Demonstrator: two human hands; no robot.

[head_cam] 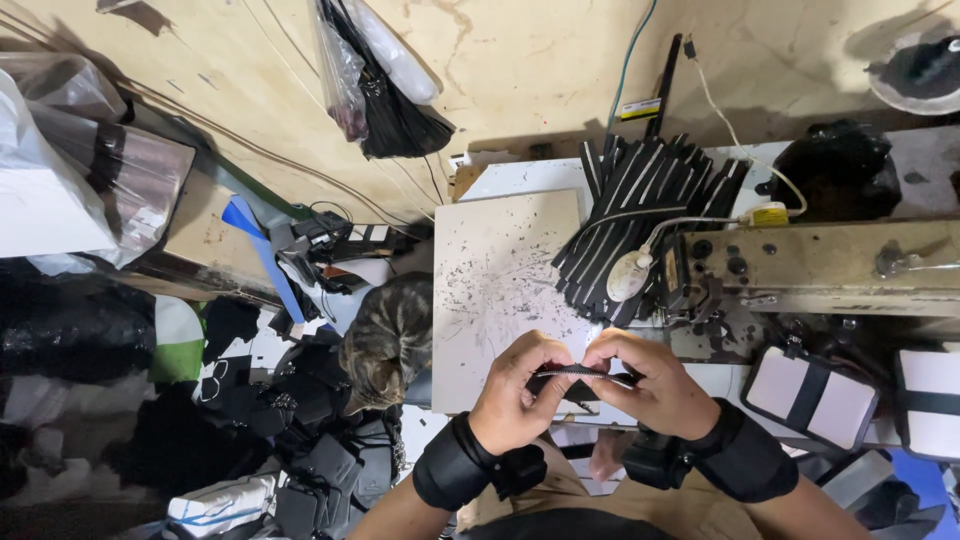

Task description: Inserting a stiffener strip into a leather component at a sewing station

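Black strip [583,372] pinched by both hands' fingers [545,385].

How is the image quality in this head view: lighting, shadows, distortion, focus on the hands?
Head view: wide-angle bend at the edges; even light on the white board; the left hand and right hand, pinching a dark strip, are sharp; the dark pile at left sinks into shadow, detail lost; the cat is readable; no strong glare.

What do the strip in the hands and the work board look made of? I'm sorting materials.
Strip pinched between left hand and right hand: dark, thin, flexible, probably fabric or leatherette; too small to tell. Work board: pale, matte, rigid, scuffed with dark marks, perhaps laminate or painted wood.
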